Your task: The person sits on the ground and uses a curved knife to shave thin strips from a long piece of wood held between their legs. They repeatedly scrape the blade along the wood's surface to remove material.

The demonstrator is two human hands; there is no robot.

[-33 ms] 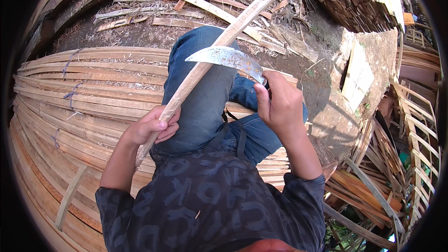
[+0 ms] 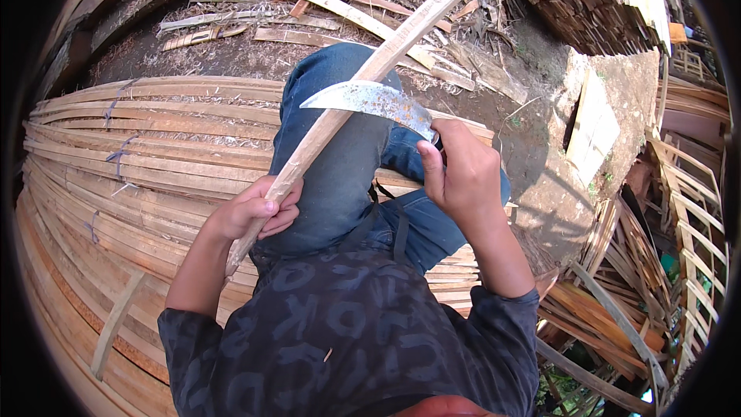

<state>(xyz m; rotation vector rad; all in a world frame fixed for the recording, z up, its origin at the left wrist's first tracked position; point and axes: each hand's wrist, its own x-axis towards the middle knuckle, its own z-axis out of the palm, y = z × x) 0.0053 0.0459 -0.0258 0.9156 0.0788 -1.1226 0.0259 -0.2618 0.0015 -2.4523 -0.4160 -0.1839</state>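
Note:
My left hand [image 2: 258, 208] is wrapped round the lower part of a long wooden stick [image 2: 386, 54]. The stick slants up and to the right over my bent knee in blue jeans, and its far end reaches past the knee. A curved, rust-spotted sickle blade [image 2: 370, 100] lies across the stick near the knee, its tip pointing left. My right hand [image 2: 465, 166] is closed at the blade's right end, gripping the sickle with the thumb raised along it. The handle is hidden inside that fist.
Bundles of long wooden strips [image 2: 147, 162], tied with cord, spread out below me and to the left. Offcuts and shavings [image 2: 332, 0] litter the ground ahead. A stack of cut wood [image 2: 590, 4] stands at the far right, with a slatted wooden frame [image 2: 691, 232] at the right edge.
The sickle blade has shifted slightly left and toward me along the stick. The stick's far end has moved a little to the right. Both hands keep their hold.

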